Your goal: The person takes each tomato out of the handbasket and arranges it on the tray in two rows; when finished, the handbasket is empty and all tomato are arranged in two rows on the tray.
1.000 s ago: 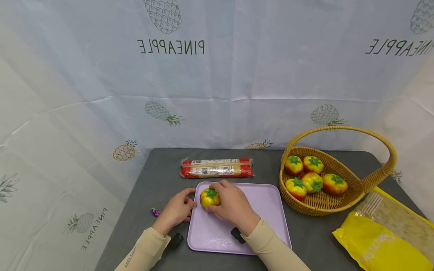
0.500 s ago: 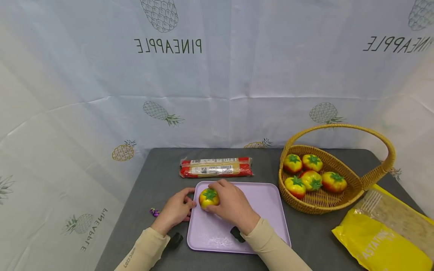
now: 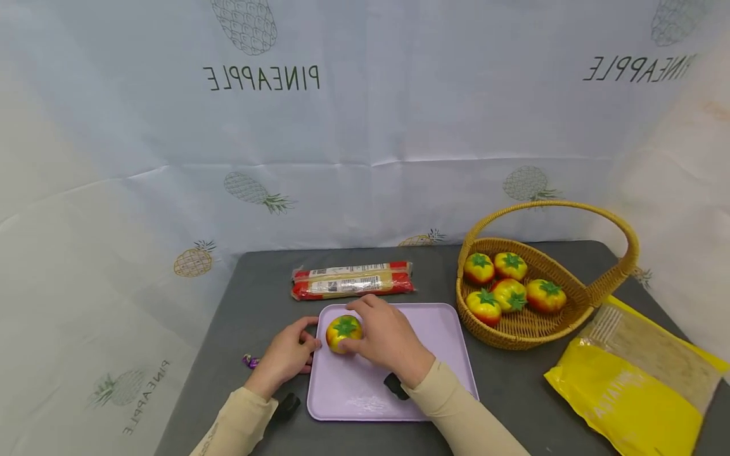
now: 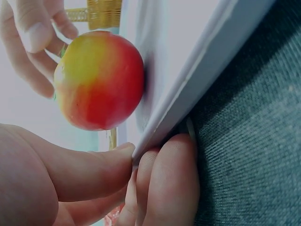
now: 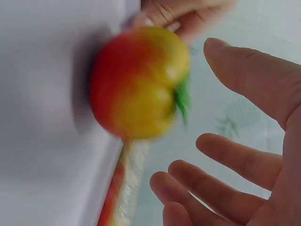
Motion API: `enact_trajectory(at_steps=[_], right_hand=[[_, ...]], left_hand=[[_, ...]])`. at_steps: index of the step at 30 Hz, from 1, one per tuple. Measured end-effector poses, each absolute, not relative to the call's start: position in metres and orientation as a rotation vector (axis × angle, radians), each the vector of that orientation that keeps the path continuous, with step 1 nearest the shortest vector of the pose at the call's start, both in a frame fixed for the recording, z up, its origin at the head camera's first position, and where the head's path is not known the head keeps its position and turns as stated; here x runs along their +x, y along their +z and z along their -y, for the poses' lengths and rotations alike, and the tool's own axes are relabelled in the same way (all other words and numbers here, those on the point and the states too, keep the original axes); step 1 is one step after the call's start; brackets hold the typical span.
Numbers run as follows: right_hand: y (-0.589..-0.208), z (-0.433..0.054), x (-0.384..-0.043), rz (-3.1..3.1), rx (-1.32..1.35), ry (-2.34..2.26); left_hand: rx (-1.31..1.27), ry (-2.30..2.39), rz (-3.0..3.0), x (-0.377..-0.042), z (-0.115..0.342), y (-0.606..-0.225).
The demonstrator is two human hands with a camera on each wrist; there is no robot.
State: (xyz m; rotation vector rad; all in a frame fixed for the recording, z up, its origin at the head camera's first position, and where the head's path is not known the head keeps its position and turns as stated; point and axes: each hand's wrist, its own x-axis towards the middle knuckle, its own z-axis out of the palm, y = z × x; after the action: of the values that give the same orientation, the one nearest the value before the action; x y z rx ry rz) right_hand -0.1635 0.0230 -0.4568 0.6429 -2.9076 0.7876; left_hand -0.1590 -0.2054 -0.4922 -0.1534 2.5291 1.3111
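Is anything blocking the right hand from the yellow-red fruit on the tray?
Nothing visible is. In the right wrist view, only a gap lies between the right hand and the fruit. The left hand pinches the rim of the tray, but on the fruit's other side.

Hands: two in your view, your left hand [image 3: 283,354] and your right hand [image 3: 388,332].
Tray [image 3: 436,323]: a single lilac one before you.
Basket [image 3: 527,324]: one, wicker, single-handled.
Yellow-red fruits [image 3: 344,332]: six face you, five in the basket, one at the tray.
Yellow bag [image 3: 639,386]: you have one.
Red-ended pasta packaging [image 3: 352,282]: one or two packets; you cannot tell.
Purple-wrapped sweet [image 3: 249,361]: one shows beside you, partly hidden.
Black wrist devices [image 3: 396,386]: two, one per wrist of yours.
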Motion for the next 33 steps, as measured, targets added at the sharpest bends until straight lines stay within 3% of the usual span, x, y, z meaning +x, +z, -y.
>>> enact_trajectory(at_steps=[8, 22, 33], right_hand=[[-0.428, -0.088, -0.15, 2.887, 0.506, 0.755], [-0.412, -0.286, -0.142, 2.976, 0.232, 0.586], [-0.414, -0.342, -0.151, 3.056, 0.173, 0.607]], left_hand=[[-0.145, 1.33, -2.516, -0.157, 0.205, -0.492], [-0.181, 1.324, -2.484, -0.154, 0.21, -0.496], [-0.179, 1.307, -2.494, -0.157, 0.206, -0.493]])
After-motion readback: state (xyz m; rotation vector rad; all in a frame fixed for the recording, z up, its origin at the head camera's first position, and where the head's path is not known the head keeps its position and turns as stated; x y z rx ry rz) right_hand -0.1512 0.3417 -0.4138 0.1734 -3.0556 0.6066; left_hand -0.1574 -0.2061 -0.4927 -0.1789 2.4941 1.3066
